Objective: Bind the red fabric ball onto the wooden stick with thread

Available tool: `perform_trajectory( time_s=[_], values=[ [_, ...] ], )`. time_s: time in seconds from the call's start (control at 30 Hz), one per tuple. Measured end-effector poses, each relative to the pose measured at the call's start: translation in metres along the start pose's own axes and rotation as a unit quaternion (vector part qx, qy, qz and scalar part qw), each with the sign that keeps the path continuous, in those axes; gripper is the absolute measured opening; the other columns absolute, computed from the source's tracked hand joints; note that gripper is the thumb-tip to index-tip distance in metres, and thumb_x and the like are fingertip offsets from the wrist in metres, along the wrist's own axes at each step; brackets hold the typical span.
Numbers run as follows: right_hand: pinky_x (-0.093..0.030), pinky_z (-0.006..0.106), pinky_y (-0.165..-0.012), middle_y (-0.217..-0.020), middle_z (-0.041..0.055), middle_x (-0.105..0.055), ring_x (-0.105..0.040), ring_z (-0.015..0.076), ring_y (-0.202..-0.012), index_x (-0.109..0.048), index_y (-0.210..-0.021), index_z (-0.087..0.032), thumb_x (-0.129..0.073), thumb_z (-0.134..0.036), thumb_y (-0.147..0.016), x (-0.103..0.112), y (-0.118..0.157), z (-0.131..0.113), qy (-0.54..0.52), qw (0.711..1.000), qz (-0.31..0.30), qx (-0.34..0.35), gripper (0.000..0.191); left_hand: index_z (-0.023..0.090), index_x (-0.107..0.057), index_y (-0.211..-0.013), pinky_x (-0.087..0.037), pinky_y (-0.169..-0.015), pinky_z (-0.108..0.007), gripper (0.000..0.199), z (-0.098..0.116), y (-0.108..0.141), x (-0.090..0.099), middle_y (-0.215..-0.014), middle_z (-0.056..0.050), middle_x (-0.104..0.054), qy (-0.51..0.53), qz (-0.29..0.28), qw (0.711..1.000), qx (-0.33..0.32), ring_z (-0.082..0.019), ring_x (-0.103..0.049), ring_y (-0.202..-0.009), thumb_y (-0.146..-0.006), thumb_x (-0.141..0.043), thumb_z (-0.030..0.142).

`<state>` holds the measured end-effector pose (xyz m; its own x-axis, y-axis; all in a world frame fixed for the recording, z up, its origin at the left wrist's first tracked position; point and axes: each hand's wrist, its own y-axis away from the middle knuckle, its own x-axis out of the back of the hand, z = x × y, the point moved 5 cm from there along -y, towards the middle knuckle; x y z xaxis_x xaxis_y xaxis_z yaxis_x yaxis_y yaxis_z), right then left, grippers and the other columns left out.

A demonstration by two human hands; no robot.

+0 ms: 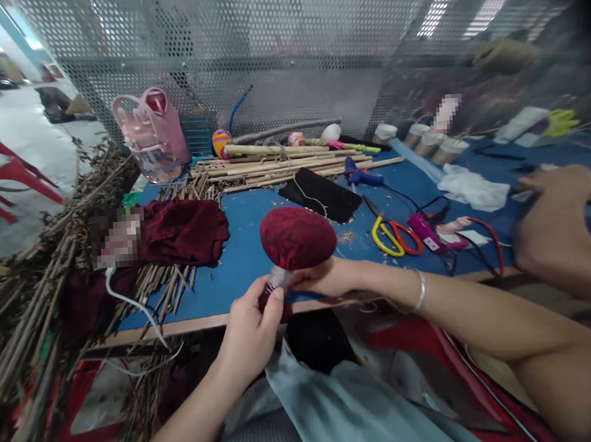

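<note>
My left hand is closed around the handle of a mallet-shaped thing with a rounded head covered in dark red cloth. Gathered cloth narrows below the head, where a band of silvery grey thread is wrapped round the neck. My right hand is beside the neck, under the head, its fingers curled and partly hidden; what they pinch cannot be made out. More dark red cloth lies to the left on the blue table.
Thin sticks, a black cloth piece, a blue glue gun, scissors and a purple device lie on the table. Dry stalks crowd the left side. At right is another person's arm. A pink bottle stands behind.
</note>
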<state>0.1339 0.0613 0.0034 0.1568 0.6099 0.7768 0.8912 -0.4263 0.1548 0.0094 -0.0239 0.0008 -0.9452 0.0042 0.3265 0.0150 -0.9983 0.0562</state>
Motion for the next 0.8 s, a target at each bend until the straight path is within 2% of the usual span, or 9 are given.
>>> perform_trajectory(
  time_s=[0.13,0.27,0.4,0.5,0.6,0.7,0.8],
  values=[
    [-0.037,0.02,-0.063,-0.077,0.0028,-0.068,-0.059,0.0094,-0.068,-0.067,-0.094,-0.018,-0.039,-0.025,-0.091,-0.007,0.019,-0.014,0.048,0.998,0.02,0.038,0.029,0.016,-0.057,-0.091,-0.033,-0.058,-0.021,0.03,-0.008,-0.011,0.005,-0.065,0.003,-0.05,-0.023,0.048,0.999,0.013,-0.012,-0.043,-0.061,-0.088,-0.041,0.041],
    [-0.032,0.021,-0.056,-0.068,0.0022,-0.065,-0.055,0.0092,-0.06,-0.065,-0.085,-0.017,-0.039,-0.025,-0.09,-0.003,0.026,-0.027,0.12,0.991,0.003,0.064,0.027,0.017,-0.058,-0.095,-0.034,-0.058,-0.022,0.032,-0.013,-0.019,0.001,-0.066,0.003,-0.051,-0.038,0.028,0.999,0.016,-0.012,-0.044,-0.06,-0.087,-0.042,0.043],
    [-0.023,0.024,-0.049,-0.065,0.0048,-0.065,-0.054,0.0129,-0.054,-0.06,-0.08,-0.015,-0.044,-0.019,-0.085,0.012,0.025,-0.044,0.295,0.954,-0.039,0.038,0.017,0.017,-0.055,-0.104,-0.036,-0.058,-0.022,0.032,-0.02,-0.023,-0.006,-0.068,0.002,-0.055,-0.033,-0.013,0.999,0.031,-0.012,-0.047,-0.06,-0.086,-0.044,0.041],
    [-0.021,0.024,-0.048,-0.067,0.0071,-0.065,-0.057,0.0158,-0.056,-0.059,-0.079,-0.013,-0.043,-0.016,-0.085,0.021,0.024,-0.063,0.368,0.926,-0.062,0.05,0.018,0.018,-0.055,-0.105,-0.036,-0.054,-0.021,0.031,-0.021,-0.024,-0.009,-0.067,0.002,-0.055,0.003,-0.03,0.999,0.032,-0.012,-0.047,-0.057,-0.084,-0.047,0.04],
    [-0.021,0.024,-0.048,-0.069,0.0078,-0.066,-0.058,0.0169,-0.057,-0.06,-0.076,-0.013,-0.045,-0.013,-0.083,0.018,0.023,-0.075,0.383,0.918,-0.082,0.065,0.016,0.017,-0.057,-0.104,-0.035,-0.05,-0.02,0.032,-0.021,-0.023,-0.009,-0.063,0.003,-0.053,0.048,-0.027,0.998,0.043,-0.011,-0.044,-0.052,-0.082,-0.051,0.039],
    [-0.02,0.024,-0.047,-0.068,0.0072,-0.067,-0.057,0.015,-0.055,-0.06,-0.075,-0.014,-0.048,-0.015,-0.081,0.013,0.025,-0.079,0.341,0.935,-0.085,0.054,0.014,0.016,-0.057,-0.106,-0.034,-0.048,-0.02,0.035,-0.022,-0.021,-0.008,-0.059,0.004,-0.051,0.095,-0.017,0.993,0.066,-0.01,-0.042,-0.049,-0.08,-0.053,0.039],
    [-0.022,0.024,-0.049,-0.072,0.0064,-0.068,-0.057,0.0132,-0.058,-0.061,-0.077,-0.015,-0.046,-0.018,-0.082,0.017,0.025,-0.077,0.29,0.955,-0.052,0.04,0.016,0.015,-0.058,-0.106,-0.034,-0.047,-0.02,0.037,-0.022,-0.019,-0.007,-0.056,0.004,-0.05,0.111,-0.024,0.99,0.082,-0.01,-0.041,-0.047,-0.079,-0.054,0.039]
  ],
)
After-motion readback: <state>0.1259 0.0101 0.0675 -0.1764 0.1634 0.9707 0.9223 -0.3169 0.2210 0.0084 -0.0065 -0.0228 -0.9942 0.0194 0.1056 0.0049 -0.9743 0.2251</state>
